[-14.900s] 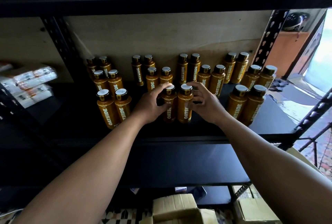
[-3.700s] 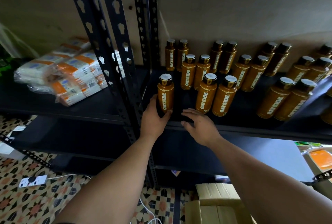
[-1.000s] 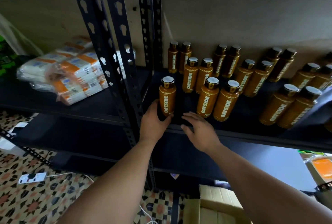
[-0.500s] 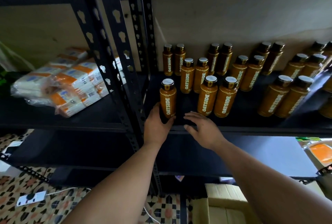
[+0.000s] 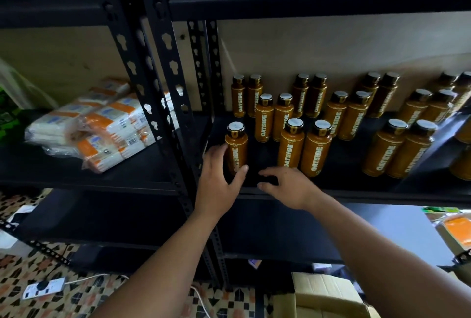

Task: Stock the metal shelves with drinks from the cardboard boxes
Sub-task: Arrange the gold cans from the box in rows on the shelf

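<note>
The left hand [image 5: 218, 185] cups the lower half of a lone bottle [image 5: 236, 149], thumb across the front of it and fingers round its left side, and the bottle stands upright at the front left corner of the metal shelf [image 5: 351, 173]. Just to its right there is a bare gap, and over the shelf's front edge there the right hand [image 5: 290, 187] hovers with fingers loosely bent, holding nothing. Further right stands a front pair of bottles [image 5: 304, 149], and more pairs run back to the wall board [image 5: 331, 47] and off to the right. The step in hand looks like seating this bottle to start a new pair. The next move probably calls for letting go and reaching down for a partner bottle to fill the gap beside it, set in without knocking the close-packed neighbours. The shelf is dark and flat, lit dimly. On the neighbouring shelf at far left lie wrapped white-and-orange packets [image 5: 102, 124], parted from the drinks by a black slotted upright [image 5: 163, 103]. Below, a power strip [image 5: 42, 288] lies on patterned floor tiles [image 5: 84, 300], and an open cardboard box [image 5: 323, 294] sits under the right forearm; what it contains cannot be seen.
</note>
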